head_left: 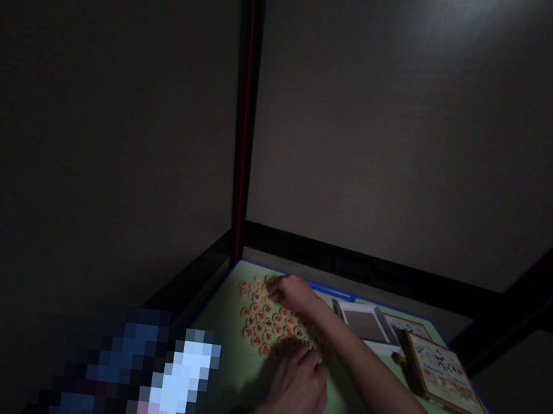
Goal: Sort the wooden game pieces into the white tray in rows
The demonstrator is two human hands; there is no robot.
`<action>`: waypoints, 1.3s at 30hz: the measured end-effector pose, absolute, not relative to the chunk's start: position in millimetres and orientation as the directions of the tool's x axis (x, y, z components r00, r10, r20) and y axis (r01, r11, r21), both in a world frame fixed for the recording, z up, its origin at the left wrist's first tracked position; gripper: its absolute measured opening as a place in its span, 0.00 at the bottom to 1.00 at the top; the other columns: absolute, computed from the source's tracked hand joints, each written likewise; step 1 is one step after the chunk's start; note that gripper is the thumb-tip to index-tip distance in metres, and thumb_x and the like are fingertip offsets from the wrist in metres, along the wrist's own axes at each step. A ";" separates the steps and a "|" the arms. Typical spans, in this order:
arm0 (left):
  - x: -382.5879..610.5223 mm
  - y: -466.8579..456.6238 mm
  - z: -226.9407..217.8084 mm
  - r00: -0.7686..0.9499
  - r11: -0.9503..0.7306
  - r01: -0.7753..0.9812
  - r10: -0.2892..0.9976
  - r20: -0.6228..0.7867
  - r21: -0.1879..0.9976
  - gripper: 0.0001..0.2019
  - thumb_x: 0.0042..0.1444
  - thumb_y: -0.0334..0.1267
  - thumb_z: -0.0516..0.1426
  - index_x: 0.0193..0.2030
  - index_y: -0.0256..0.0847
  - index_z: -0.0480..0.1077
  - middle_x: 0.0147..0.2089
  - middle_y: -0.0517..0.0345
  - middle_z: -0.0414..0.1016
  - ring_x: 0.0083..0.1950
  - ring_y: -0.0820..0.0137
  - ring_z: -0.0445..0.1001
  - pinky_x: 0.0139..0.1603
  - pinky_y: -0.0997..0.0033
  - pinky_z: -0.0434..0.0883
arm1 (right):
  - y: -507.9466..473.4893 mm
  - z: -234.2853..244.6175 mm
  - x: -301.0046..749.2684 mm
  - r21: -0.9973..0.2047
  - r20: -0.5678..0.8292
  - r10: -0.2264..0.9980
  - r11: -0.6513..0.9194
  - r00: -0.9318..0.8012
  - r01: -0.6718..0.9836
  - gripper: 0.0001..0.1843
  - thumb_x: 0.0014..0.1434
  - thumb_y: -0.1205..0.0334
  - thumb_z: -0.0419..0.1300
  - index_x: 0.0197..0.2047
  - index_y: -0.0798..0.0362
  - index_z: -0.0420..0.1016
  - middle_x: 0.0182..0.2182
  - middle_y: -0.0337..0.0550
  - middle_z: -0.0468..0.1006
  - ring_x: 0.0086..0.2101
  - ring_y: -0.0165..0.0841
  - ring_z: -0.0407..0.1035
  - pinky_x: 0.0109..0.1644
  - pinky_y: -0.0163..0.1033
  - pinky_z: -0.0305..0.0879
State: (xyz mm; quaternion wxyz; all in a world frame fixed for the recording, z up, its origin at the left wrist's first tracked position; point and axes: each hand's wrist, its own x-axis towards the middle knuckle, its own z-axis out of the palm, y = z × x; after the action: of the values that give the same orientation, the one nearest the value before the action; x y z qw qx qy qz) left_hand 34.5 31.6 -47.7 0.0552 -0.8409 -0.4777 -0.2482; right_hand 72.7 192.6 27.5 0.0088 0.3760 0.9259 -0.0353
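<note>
Several round wooden game discs (265,320) with red and black marks lie spread on a green table (231,369). My right hand (291,293) reaches across to the far end of the discs, fingers curled down onto them. My left hand (297,387) rests at the near edge of the spread, fingers bent over the closest discs. In the dim light I cannot make out whether either hand has a disc in it.
A white shallow tray (368,322) lies to the right of the discs. Further right sits a wooden-framed board (446,382) with printed figures. Dark walls meet behind the table at a red corner post (243,129). A blurred patch covers the lower left.
</note>
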 end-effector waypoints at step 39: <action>33.3 29.6 -36.6 0.411 -0.493 0.826 0.858 0.308 0.272 0.10 0.62 0.33 0.54 0.46 0.37 0.75 0.51 0.49 0.77 0.57 0.57 0.73 0.58 0.55 0.74 | 185.0 16.6 45.0 -0.166 0.076 0.550 0.830 -0.832 0.533 0.14 0.60 0.70 0.60 0.46 0.49 0.82 0.47 0.47 0.80 0.44 0.35 0.75 0.45 0.34 0.65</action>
State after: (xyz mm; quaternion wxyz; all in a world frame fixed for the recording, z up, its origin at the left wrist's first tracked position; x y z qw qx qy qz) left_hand 33.3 29.6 -36.6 -0.0384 -0.8391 -0.5018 -0.2065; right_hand 45.0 185.0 16.6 -0.0604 0.2836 0.9546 -0.0690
